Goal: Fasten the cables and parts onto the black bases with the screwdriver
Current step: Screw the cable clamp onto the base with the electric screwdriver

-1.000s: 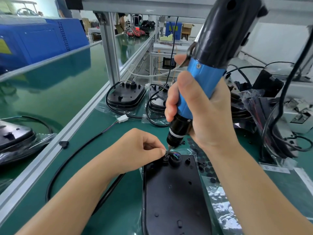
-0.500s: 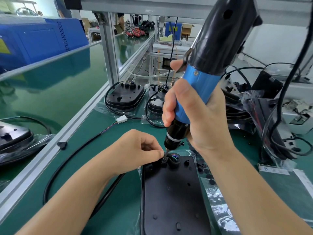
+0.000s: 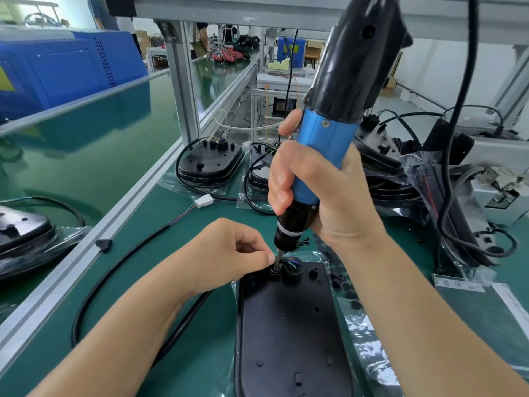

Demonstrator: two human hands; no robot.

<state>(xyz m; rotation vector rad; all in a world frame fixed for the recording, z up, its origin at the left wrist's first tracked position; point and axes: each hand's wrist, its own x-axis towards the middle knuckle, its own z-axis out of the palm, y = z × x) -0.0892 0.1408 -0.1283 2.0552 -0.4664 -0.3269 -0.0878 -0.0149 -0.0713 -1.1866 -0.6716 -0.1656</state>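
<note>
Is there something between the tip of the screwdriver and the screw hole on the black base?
Nothing visible. The screwdriver tip meets the black base beside the left hand fingertips, which pinch there.

This is a factory assembly hall. A long desk [image 3: 183, 282] topped with green matting is edged by a silver aluminium-profile rail [image 3: 86, 253] and upright post [image 3: 183, 81], and more green-topped lines run behind it. Several identical black plastic bases [image 3: 210, 161] with coiled black cables [image 3: 120, 262] lie in clear plastic bags, beside a large blue plastic crate [image 3: 65, 67] and a corded blue-and-black electric screwdriver [image 3: 329, 138].
</note>
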